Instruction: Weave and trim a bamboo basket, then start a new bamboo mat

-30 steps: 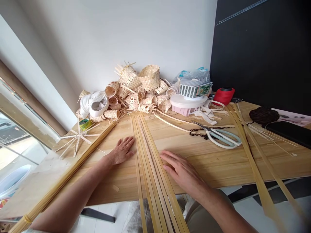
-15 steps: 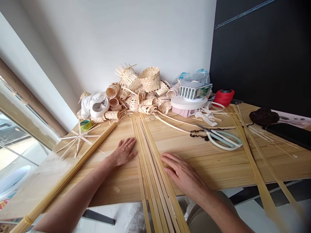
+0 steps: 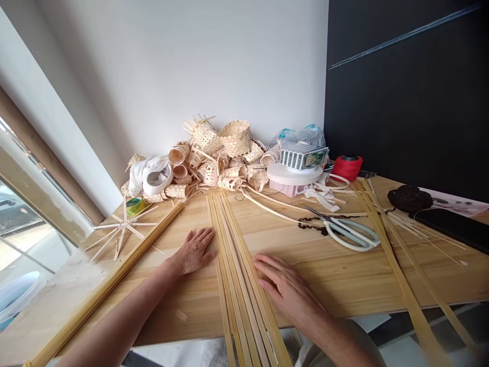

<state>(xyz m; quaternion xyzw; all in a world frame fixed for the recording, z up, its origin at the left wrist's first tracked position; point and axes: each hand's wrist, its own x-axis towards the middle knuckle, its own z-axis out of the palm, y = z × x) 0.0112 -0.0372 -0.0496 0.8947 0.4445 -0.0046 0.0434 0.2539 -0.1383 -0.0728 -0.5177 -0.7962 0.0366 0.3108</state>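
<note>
Several long, flat bamboo strips (image 3: 239,270) lie side by side on the wooden table, fanning slightly and running off its front edge towards me. My left hand (image 3: 195,251) rests flat at their left edge, fingers stretched out and pointing away from me, holding nothing. On the other side, my right hand (image 3: 282,280) lies with its fingertips at the right edge of the strips. Its fingers are extended and loosely together, with nothing in them. A tied bundle of bamboo strips (image 3: 114,278) slants across the table left of my left arm.
Woven bamboo baskets (image 3: 235,137) are heaped against the wall. Scissors (image 3: 349,232) with pale handles lie to the right, near more loose strips (image 3: 393,255). A star of crossed strips (image 3: 124,224) sits at left. Red thread (image 3: 347,167) and dark yarn (image 3: 409,198) stand back right.
The view has tilted up slightly, so everything on the table sits a little lower in the picture. Both hands stay in place beside the strips.
</note>
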